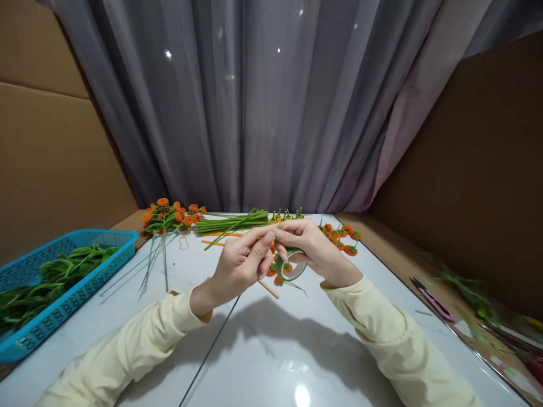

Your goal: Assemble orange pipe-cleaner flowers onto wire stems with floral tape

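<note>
Both hands are raised above the white table, with their fingertips meeting near the middle of the head view. My left hand [242,261] is closed in a pinch; what lies between its fingers is too small to make out. My right hand [311,247] is closed too, with a roll of green tape [292,270] held under its fingers. Beneath and behind the hands lie small orange flowers with green backs, partly hidden by the fingers and the tape. A thin wooden stick [268,289] shows just below my left hand.
Orange flowers [163,217] and green stems [233,223] lie at the table's back. A blue basket [127,240] of green leaves stands left. Orange flowers [350,250] lie back right. Scissors [436,302] and trimmings lie beyond the right edge. Cardboard walls flank a grey curtain.
</note>
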The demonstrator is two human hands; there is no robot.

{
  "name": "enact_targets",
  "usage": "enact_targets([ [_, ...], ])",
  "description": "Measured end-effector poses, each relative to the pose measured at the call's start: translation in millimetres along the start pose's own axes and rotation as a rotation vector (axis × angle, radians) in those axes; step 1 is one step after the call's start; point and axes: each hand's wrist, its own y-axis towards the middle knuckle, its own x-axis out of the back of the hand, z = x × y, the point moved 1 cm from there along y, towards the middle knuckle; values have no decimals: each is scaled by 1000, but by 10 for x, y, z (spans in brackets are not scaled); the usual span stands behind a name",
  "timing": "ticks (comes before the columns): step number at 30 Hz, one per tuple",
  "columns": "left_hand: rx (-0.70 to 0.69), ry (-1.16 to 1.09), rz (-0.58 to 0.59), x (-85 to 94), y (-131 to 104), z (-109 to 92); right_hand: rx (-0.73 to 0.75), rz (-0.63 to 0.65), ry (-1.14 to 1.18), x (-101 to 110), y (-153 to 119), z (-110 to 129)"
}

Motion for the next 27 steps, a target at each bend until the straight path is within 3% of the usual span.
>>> enact_targets([
  [10, 87, -78, 10, -27, 21, -4, 138, -70, 26, -40, 28, -81],
  [13, 66, 42, 10, -30, 16, -49, 181, -111, 18, -36, 22, -63],
  [17, -34, 432, -13, -1, -39, -157, 231, -209, 34, 23, 25, -12],
  [21, -105, 738, 59, 34, -94, -200, 282, -291, 35, 83, 29, 38],
  [27, -107, 608, 111, 19, -83, -127, 296, -324, 64, 86, 29, 36],
])
